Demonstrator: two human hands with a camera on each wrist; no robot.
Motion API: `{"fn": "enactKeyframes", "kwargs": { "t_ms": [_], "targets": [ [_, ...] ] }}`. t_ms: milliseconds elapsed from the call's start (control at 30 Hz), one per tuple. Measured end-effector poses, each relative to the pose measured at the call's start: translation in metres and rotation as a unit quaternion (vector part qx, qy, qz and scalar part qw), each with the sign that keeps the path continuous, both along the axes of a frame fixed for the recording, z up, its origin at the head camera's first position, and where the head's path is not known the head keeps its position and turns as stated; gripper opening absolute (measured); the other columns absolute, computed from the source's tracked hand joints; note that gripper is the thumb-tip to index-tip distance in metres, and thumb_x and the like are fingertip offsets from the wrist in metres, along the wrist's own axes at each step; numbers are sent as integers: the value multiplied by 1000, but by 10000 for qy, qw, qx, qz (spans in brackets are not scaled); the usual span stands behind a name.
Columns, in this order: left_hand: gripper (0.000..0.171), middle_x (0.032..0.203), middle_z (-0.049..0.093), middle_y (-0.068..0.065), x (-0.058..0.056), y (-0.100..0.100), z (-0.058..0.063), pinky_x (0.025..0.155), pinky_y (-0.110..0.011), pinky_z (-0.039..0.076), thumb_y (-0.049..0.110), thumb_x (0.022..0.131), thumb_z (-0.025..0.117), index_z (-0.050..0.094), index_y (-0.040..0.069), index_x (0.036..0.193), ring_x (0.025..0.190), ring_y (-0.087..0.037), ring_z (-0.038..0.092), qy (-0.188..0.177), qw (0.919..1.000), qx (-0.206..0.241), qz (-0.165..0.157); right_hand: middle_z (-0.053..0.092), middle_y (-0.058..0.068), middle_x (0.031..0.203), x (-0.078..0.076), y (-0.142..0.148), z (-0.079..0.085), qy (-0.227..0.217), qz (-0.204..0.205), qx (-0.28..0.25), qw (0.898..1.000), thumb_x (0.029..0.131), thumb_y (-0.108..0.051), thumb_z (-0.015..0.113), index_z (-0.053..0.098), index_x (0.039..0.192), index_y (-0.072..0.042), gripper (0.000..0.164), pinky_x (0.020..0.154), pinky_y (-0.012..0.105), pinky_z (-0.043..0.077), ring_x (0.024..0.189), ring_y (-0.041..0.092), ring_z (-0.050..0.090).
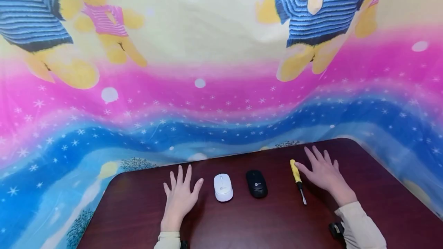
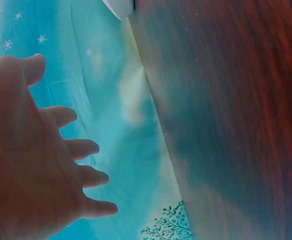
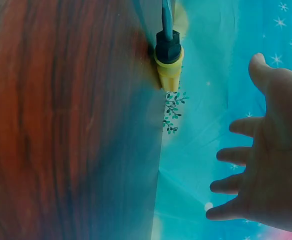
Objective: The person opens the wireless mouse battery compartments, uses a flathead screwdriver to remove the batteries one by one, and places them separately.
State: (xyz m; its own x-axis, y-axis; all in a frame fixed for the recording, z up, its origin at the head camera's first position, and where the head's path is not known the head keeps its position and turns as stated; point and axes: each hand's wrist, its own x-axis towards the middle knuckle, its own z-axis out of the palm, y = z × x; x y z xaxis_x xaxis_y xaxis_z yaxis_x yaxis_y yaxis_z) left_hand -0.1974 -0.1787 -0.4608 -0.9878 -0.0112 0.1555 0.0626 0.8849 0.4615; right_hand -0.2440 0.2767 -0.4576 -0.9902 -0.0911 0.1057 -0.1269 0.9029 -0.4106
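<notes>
My left hand (image 1: 181,197) is spread out over the table, palm down, holding nothing. To its right lies a white mouse (image 1: 223,187), and past that a black mouse (image 1: 257,183). A screwdriver (image 1: 295,172) with a yellow and black handle lies beside my right hand (image 1: 325,174), its metal tip toward me. Fingers spread, the right hand holds nothing; its thumb tip comes close to the yellow handle in the head view. In the right wrist view the screwdriver (image 3: 169,55) shows apart from the hand (image 3: 276,155). The left wrist view shows the left hand (image 2: 31,155) with fingers apart.
The dark red-brown table (image 1: 238,226) has rounded far corners. Behind it hangs a colourful cloth (image 1: 214,99) with teddy bears and snowflakes, meeting the table's far edge. A black strap device (image 1: 336,229) sits at my right wrist, by a beige sleeve (image 1: 360,222).
</notes>
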Motion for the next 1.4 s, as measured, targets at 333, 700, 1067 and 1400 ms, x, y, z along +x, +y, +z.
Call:
{"fn": "enactKeyframes", "kwargs": {
  "t_ms": [333, 700, 1067, 1400],
  "targets": [
    [74, 165, 22, -30, -1, -2, -3, 110, -82, 9, 53, 105, 50, 35, 6, 161, 150, -58, 9, 23, 10000, -3, 4, 15, 42, 160, -2, 1, -4, -114, -30, -14, 9999, 102, -66, 45, 25, 160, 4, 93, 106, 84, 5, 142, 69, 8],
    [73, 164, 25, -32, -1, 0, -1, 111, -80, 12, 49, 104, 55, 39, 4, 159, 149, -59, 13, 58, 9999, -3, -87, 17, 43, 158, -8, -11, 1, -84, 91, -62, 9999, 103, -62, 47, 24, 160, 5, 91, 106, 84, 9, 140, 71, 10],
    [79, 155, 43, -27, -7, 17, -2, 104, -74, 36, 40, 89, 81, 51, 0, 150, 142, -50, 39, -521, 9935, -5, -1013, 45, 39, 147, -10, -86, 14, 870, 1059, -95, 9905, 102, -41, 65, 42, 152, 7, 73, 105, 72, 37, 135, 58, 41],
    [78, 151, 51, -23, -3, 42, -5, 104, -64, 44, 23, 85, 87, 51, 1, 150, 135, -43, 52, -796, 9863, 31, -1447, 53, 28, 144, 4, -177, -1, 315, 2249, -4, 9739, 94, -32, 78, 53, 146, 3, 67, 109, 62, 41, 138, 49, 45]
  ]
}}
